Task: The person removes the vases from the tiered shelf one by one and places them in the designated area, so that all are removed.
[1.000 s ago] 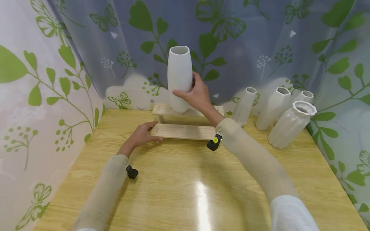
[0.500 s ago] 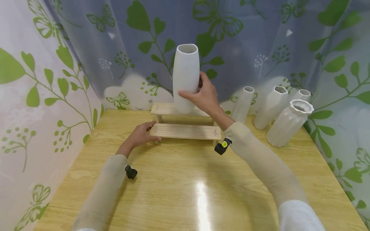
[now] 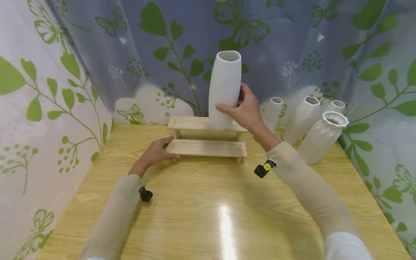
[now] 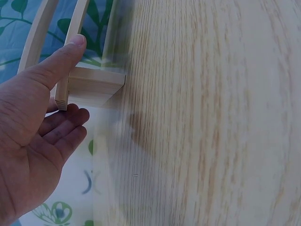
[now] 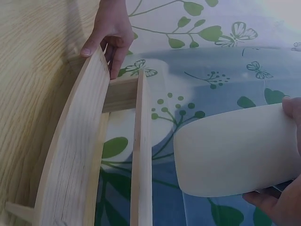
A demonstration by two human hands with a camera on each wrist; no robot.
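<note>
My right hand (image 3: 245, 110) grips a tall white vase (image 3: 225, 85) round its lower half, thumb in front. The vase is nearly upright, at the right part of a two-step wooden stand (image 3: 208, 148). In the right wrist view a gap shows between the base of the vase (image 5: 230, 150) and the upper step (image 5: 142, 155). My left hand (image 3: 158, 151) holds the left end of the lower step. In the left wrist view the thumb of that hand (image 4: 28, 132) lies along one face of the board, with the fingers curled behind its edge.
Several other white vases stand at the right back of the wooden table (image 3: 195, 209), among them a fluted one (image 3: 323, 139), a faceted one (image 3: 302, 121) and a slim one (image 3: 273, 112). A patterned curtain (image 3: 182, 72) hangs close behind the stand.
My right hand has carried the vase rightward along the upper step, from near its middle to its right part. The left hand stays on the end of the lower step.
</note>
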